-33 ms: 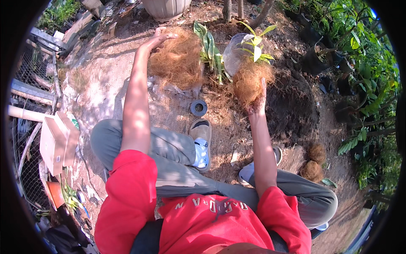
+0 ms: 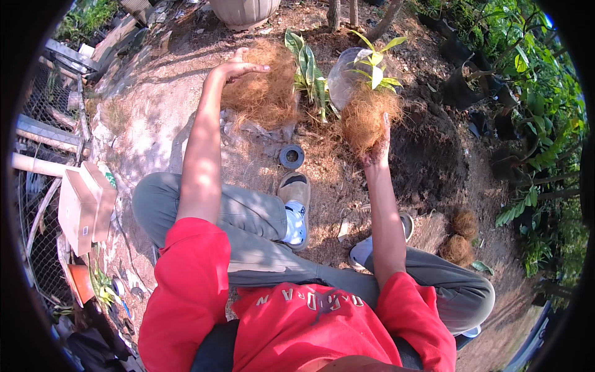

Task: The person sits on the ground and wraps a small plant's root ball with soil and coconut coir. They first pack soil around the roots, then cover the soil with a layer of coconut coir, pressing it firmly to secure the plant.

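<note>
My left hand [image 2: 237,69] lies at the upper left edge of a loose heap of brown coconut fibre [image 2: 266,96], its fingers stretched apart over the strands. In my right hand [image 2: 379,150] is a ball of coconut fibre [image 2: 365,121], cupped from below and from its right side. A young plant [image 2: 376,69] with pale green leaves rises from the top of this ball. Behind it shows a clear plastic sheet or bag [image 2: 341,77]. Between the heap and the ball stands a plant with variegated leaves [image 2: 307,69]. The underside of the ball is hidden.
A roll of tape [image 2: 291,157] lies on the ground before my foot. Dark loose soil [image 2: 427,149] is right of my right hand. Two fibre balls [image 2: 457,249] rest near my right knee. A large pot [image 2: 245,12] stands behind; cardboard boxes [image 2: 83,211] are at left.
My left hand has shifted slightly to the right and down over the fibre heap, its fingers reaching farther across it. My right hand and the fibre ball stay almost still.
</note>
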`<state>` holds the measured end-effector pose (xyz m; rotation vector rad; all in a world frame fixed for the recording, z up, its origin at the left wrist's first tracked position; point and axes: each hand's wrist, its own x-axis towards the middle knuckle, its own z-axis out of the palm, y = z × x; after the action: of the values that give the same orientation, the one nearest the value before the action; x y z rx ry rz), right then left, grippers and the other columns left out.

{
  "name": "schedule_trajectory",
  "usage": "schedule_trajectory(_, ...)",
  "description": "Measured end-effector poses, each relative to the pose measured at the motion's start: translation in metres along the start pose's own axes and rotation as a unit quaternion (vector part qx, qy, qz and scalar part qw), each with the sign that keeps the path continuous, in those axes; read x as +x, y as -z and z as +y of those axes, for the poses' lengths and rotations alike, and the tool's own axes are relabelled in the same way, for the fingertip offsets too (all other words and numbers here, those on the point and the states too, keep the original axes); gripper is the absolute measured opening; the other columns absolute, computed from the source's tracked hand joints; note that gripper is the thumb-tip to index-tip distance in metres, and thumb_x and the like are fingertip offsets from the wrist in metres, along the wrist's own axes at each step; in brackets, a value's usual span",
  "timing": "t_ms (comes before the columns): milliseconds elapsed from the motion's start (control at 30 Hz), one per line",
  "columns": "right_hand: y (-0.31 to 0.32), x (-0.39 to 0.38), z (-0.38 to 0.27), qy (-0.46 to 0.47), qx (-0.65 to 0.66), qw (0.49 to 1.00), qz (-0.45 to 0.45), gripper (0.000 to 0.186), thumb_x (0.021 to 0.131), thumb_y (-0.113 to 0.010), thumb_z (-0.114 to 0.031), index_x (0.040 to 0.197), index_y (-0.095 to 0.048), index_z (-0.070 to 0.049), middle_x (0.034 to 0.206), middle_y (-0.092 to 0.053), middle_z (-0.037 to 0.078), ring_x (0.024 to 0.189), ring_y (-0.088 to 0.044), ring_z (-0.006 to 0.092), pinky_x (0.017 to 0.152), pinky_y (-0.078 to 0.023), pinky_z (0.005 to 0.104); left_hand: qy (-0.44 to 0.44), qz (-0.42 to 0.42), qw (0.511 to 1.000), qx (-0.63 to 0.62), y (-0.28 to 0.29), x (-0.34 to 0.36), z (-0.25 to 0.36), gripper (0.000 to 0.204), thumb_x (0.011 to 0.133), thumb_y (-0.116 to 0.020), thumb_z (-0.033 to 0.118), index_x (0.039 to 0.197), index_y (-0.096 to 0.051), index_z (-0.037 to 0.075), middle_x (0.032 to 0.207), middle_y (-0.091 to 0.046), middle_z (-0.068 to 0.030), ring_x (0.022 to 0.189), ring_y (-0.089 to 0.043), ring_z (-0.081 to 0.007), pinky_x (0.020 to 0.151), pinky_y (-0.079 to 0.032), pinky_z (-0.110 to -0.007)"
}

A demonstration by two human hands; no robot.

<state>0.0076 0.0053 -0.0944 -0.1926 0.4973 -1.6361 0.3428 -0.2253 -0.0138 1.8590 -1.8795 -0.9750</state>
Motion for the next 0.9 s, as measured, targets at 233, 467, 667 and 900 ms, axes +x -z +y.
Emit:
schedule_trajectory(233, -0.012, -0.006, 0.014, -0.037, -0.003, 0.999, 0.029, 0.058, 0.096, -0.05, -0.046, 0.139, -0.043, -0.008, 0.133, -0.053, 0.016, 0.119, -0.054, 0.0325, 0.1, -0.046, 0.0506, 0.019, -0.049, 0.992, 0.112, -0.022, 0.005, -0.057, 0.048, 0.08, -0.077, 0.032, 0.116, -0.064, 0.001, 0.114, -0.067, -0.0173, 0.107, -0.062, -0.025, 0.096, -0.045, -0.039)
schedule_trajectory(467, -0.011, -0.002, 0.012, -0.03, 0.016, 0.999, 0.008, 0.058, 0.097, -0.047, -0.047, 0.14, -0.041, -0.008, 0.133, -0.053, 0.016, 0.118, -0.054, 0.0341, 0.098, -0.047, 0.0516, -0.294, 0.375, 0.865, -0.156, 0.029, -0.031, 0.039, 0.03, 0.089, -0.061, 0.014, 0.117, -0.062, 0.002, 0.09, -0.072, -0.0118, 0.079, -0.067, -0.0153, 0.071, -0.051, -0.032)
schedule_trajectory(667, -0.022, -0.007, 0.024, -0.054, -0.024, 0.998, 0.004, 0.065, 0.093, -0.052, -0.051, 0.142, -0.038, -0.01, 0.138, -0.048, 0.017, 0.122, -0.051, 0.0358, 0.099, -0.044, 0.0543, -0.134, 0.192, 0.954, 0.187, 0.024, 0.012, -0.043, 0.052, 0.09, -0.062, 0.036, 0.128, -0.056, 0.001, 0.114, -0.066, -0.0212, 0.108, -0.063, -0.0334, 0.098, -0.046, -0.041)
schedule_trajectory(900, -0.008, -0.004, 0.019, -0.061, -0.041, 0.997, 0.02, 0.067, 0.092, -0.053, -0.054, 0.14, -0.041, -0.009, 0.134, -0.052, 0.015, 0.118, -0.054, 0.034, 0.098, -0.045, 0.0534, -0.12, 0.264, 0.951, -0.106, 0.024, 0.017, -0.024, 0.031, 0.085, -0.066, 0.022, 0.113, -0.067, 0.009, 0.098, -0.072, -0.0148, 0.092, -0.068, -0.0244, 0.081, -0.049, -0.035)
